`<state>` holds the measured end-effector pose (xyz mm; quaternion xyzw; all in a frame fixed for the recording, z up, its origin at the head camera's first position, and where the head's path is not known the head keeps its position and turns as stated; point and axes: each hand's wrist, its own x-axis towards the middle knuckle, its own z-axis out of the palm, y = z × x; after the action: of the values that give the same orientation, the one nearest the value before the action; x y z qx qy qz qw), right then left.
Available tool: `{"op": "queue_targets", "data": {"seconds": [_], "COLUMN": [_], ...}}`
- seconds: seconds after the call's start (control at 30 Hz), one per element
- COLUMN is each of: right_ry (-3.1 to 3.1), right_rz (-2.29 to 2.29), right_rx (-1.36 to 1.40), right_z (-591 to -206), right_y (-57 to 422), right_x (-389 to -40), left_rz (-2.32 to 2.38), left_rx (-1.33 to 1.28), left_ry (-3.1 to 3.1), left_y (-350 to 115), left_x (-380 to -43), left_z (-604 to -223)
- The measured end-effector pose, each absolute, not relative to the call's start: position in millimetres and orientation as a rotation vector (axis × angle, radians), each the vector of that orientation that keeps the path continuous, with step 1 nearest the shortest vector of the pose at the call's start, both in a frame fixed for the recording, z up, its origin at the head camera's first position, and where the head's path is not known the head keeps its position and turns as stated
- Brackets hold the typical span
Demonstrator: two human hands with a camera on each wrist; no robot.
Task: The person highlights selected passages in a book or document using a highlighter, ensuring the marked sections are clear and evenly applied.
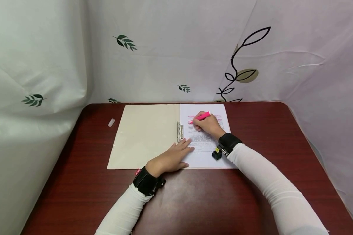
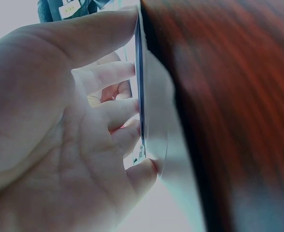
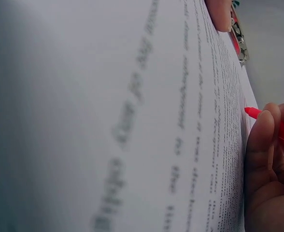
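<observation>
An open file folder (image 1: 147,137) lies on the table, its metal clip (image 1: 179,132) at the fold. Printed sheets (image 1: 206,160) cover its right side, with pink marks over the upper lines of text. My right hand (image 1: 209,124) pinches a pink highlighter (image 1: 204,116), its tip at the left of the upper text. In the right wrist view the highlighter's red-looking tip (image 3: 250,111) meets the page. My left hand (image 1: 173,156) rests with spread fingers on the lower fold and the sheets' lower left. The left wrist view shows its fingers (image 2: 118,113) touching the paper.
A small white eraser-like block (image 1: 111,122) lies left of the folder on the dark red-brown table (image 1: 267,130). Behind the table hangs a pale cloth (image 1: 164,49) with leaf patterns. Black wrist bands with cameras sit on both wrists.
</observation>
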<state>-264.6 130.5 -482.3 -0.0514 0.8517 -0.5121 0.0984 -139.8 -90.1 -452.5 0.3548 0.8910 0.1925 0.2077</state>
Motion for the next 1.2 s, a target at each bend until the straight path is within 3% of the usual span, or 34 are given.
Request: {"op": "queue_targets", "data": {"seconds": [1.2], "right_ry": [2.52], "right_rz": [-1.534], "right_rx": [-0.138], "right_z": [-479.1], "right_y": [139.5], "right_x": [-262.6], "left_rz": [0.527], "left_rx": [0.971], "left_ry": [2.48], "left_y": [-89.2], "left_x": [-138.9], "left_z": [-450.7]}}
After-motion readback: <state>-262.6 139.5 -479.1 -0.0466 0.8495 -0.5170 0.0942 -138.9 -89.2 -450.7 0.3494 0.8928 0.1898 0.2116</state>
